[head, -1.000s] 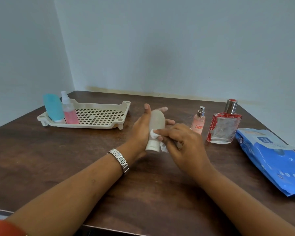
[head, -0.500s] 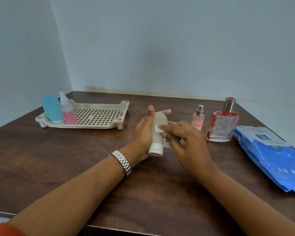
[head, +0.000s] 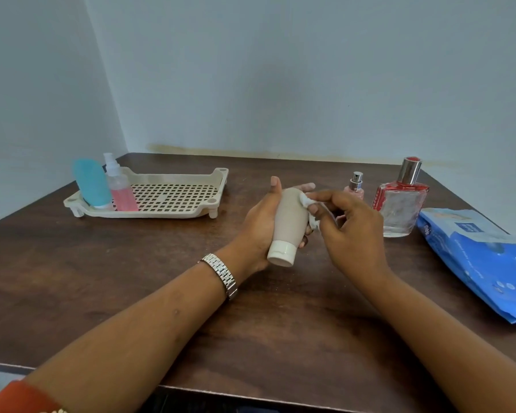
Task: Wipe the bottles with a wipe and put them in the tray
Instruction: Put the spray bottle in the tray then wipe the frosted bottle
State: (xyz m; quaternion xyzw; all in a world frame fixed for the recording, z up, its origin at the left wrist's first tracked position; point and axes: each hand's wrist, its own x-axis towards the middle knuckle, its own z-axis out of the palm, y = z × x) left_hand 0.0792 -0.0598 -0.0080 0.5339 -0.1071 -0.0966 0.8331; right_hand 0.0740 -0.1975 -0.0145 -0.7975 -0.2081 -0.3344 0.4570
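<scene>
My left hand (head: 258,225) grips a beige squeeze bottle (head: 289,222) with a white cap, tilted cap-down above the table's middle. My right hand (head: 349,231) pinches a small white wipe (head: 306,201) against the bottle's upper side. The cream perforated tray (head: 173,214) stands at the back left and holds a blue bottle (head: 91,183) and a pink spray bottle (head: 119,189) at its left end. A small pink spray bottle (head: 355,186) and a red-trimmed glass perfume bottle (head: 399,204) stand on the table at the right.
A blue pack of wipes (head: 477,263) lies at the right edge of the dark wooden table (head: 131,278). Pale walls close the table in behind and to the left. A metal watch (head: 221,274) sits on my left wrist.
The bottle has been lifted and tilted slightly. The wipe in my right hand has moved from the bottle's lower part up to its top end.
</scene>
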